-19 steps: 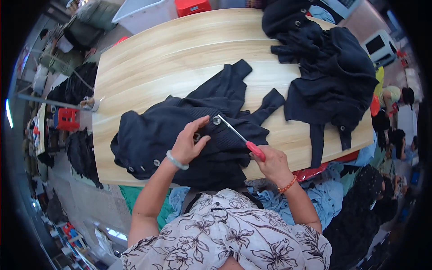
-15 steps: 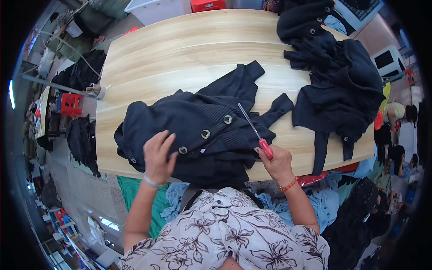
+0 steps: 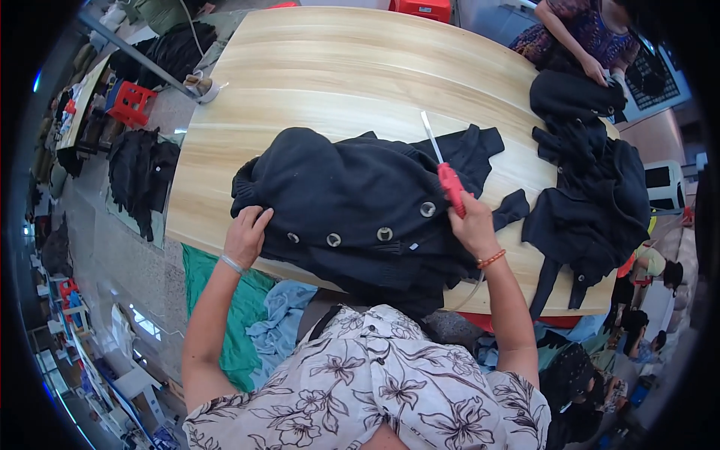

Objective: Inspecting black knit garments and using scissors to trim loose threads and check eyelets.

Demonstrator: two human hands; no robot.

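Observation:
A black knitted cardigan (image 3: 337, 180) with large round buttons lies bunched on the wooden table in front of me. My left hand (image 3: 246, 238) is closed on its lower left edge, fingertips at the fabric. In my right hand (image 3: 475, 223) is a red-handled tool (image 3: 449, 184) with a long, thin metal shaft pointing away and slightly left. Its shaft is over the cardigan's right part, and the tip reaches just past the cloth. A thin pale cord (image 3: 474, 289) shows below my right wrist; whether it joins the tool I cannot tell.
More black garments (image 3: 585, 217) are heaped along the right side of the wooden table (image 3: 337, 67). Another person's hand (image 3: 595, 71) is at the far right corner of that heap. Green cloth (image 3: 217, 315) and light blue cloth (image 3: 281, 319) hang below the near left edge.
My left hand has moved from above the cardigan to its edge. The cardigan's upper layer lies rearranged, its buttons nearer me. A person has come into view at the far right.

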